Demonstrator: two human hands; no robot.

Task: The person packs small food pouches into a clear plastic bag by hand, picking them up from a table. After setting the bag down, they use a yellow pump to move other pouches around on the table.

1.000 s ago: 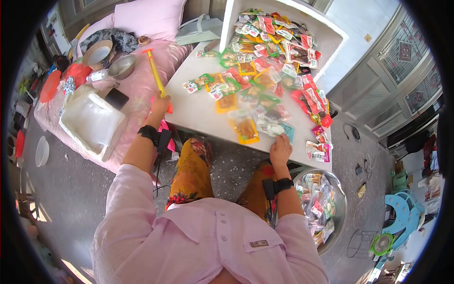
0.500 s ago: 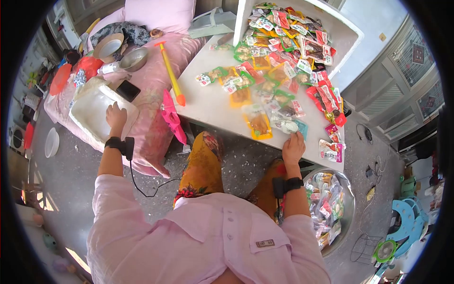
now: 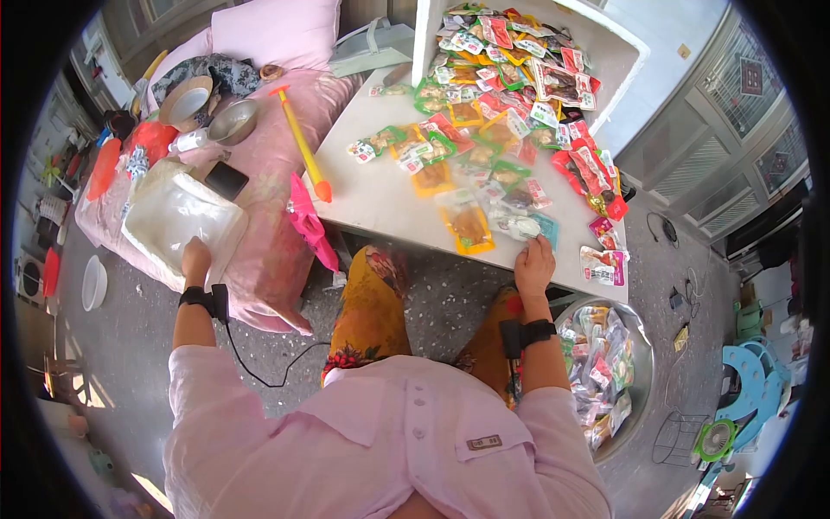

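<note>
My left hand (image 3: 196,257) is over the near part of a white foam tray (image 3: 164,208) on the bed, its fingers curled together; what they hold, if anything, is hidden. A dark phone (image 3: 226,181) lies at the tray's far right corner. At the table's front edge, my right hand (image 3: 535,259) has its fingers pressed together at a small blue packet (image 3: 546,227). A clear packet with pale food (image 3: 521,227) lies just left of it, and a yellow-edged packet (image 3: 467,223) further left. Many colourful packets (image 3: 510,78) are heaped towards the back in a white box.
A metal basin (image 3: 640,363) full of packets stands on the floor to the right. On the bed (image 3: 277,104) are bowls (image 3: 233,123) and a red bag (image 3: 153,138). A yellow pump-like tube (image 3: 301,143) and a pink bag (image 3: 309,221) lie by the table's left edge.
My left hand has moved nearer to me over the foam tray, and its fingers have curled in. My right hand stays at the blue packet. The view has shifted slightly.
</note>
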